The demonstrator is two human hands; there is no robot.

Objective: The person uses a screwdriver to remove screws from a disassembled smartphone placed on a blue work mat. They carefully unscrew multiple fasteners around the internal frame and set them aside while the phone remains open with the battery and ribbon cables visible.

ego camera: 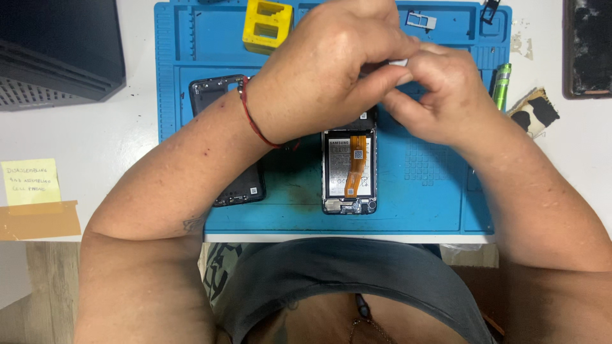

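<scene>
Head view, looking down on a blue work mat (433, 204) laid over a white table (127, 134). Left hand (325, 70) and right hand (440, 95) meeting above the far end of an opened phone (349, 172), fingertips pinching a small pale part (398, 62) between them; both hands curled, grasping that piece together. Phone lying flat mid-mat, back removed, battery and orange flex cable exposed. Removed black back cover (223, 102) just left of it, partly under the left forearm. Red cord bracelet (252, 118) on the left wrist. Yellow block (268, 24) at far left of mat, green pen-shaped tool (502, 86) at right edge, yellow sticky note (30, 181) far left.
</scene>
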